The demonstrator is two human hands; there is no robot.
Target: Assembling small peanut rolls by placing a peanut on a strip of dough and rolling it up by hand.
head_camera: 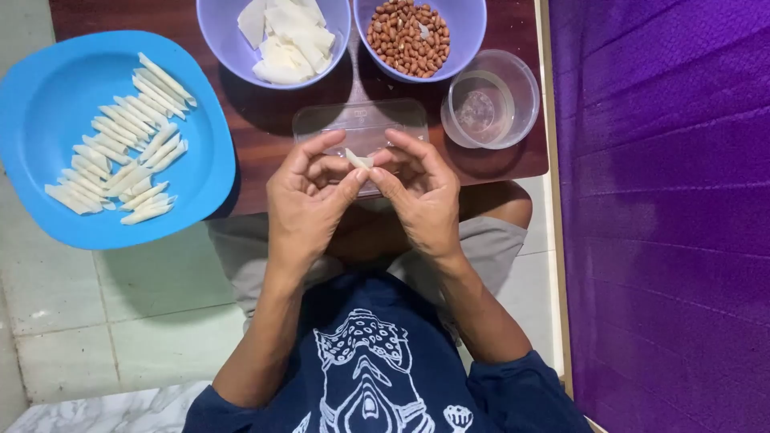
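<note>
Wrapper piece: small white wrapper piece (358, 158), pinched between both hands above the near edge of the surface (257, 120), long axis slanting left-far to right-near.
Left hand (305, 204): grip closed on the piece's left end.
Right hand (421, 196): grip closed on its right end; equally near.
Near: clear rectangular tray (321, 122) just beyond.
Left edge: blue plate (48, 88) of white rolls (120, 136).
Far edge: purple bowls, white sheets (289, 36), peanuts (407, 36).
Right corner: clear round tub (491, 100).
</note>
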